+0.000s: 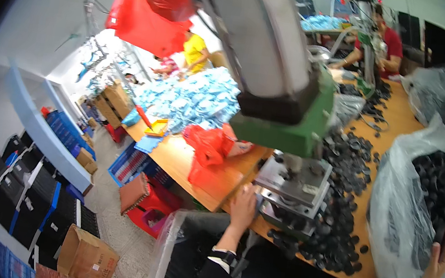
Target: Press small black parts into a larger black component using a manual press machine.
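My left hand (243, 207) rests at the table edge, against the left side of a steel press fixture (292, 186). Its fingers lie stretched out, with nothing visible in them. Above the fixture stands the press, with a green body (286, 128) and a big grey cylinder (262, 36). Over at the right, my right hand (441, 255) is at the mouth of a clear plastic bag (391, 191) full of black round caps (441, 181). Between its thumb and fingers is a black cap (439, 231), partly hidden. Loose black parts (342, 235) lie heaped right of the fixture.
Left of the press, a red plastic bag (207, 145) and a pile of light-blue pieces (194, 98) lie on the tables. A lined bin (165, 245) stands below my left arm, near a red stool (152, 211). Across the bench sits a person in red (392, 49).
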A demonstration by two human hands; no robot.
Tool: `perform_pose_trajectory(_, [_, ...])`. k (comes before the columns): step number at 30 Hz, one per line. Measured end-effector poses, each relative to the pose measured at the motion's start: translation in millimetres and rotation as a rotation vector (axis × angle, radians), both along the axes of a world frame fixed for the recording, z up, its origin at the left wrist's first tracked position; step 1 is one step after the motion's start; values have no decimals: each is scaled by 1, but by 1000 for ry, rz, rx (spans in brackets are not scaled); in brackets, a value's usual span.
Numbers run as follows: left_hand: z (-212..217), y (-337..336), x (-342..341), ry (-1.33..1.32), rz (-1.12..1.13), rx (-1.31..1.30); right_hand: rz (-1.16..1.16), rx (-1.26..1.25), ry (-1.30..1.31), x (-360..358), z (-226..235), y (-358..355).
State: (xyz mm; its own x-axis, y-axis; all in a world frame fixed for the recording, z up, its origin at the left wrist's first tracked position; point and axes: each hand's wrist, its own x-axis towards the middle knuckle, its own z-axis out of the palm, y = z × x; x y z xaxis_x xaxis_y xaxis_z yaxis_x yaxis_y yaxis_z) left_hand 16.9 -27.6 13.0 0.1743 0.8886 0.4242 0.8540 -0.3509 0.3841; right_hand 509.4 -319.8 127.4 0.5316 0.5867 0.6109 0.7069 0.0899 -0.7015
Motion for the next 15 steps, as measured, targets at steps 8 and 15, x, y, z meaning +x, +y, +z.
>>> perform_pose_trajectory(8, [89,-53,59,-425,-279,405,380,-35,502,-107,31,24])
perform_pose_trajectory(15, [125,-38,120,-818,-254,-165,687,-119,439,-179,27,79])
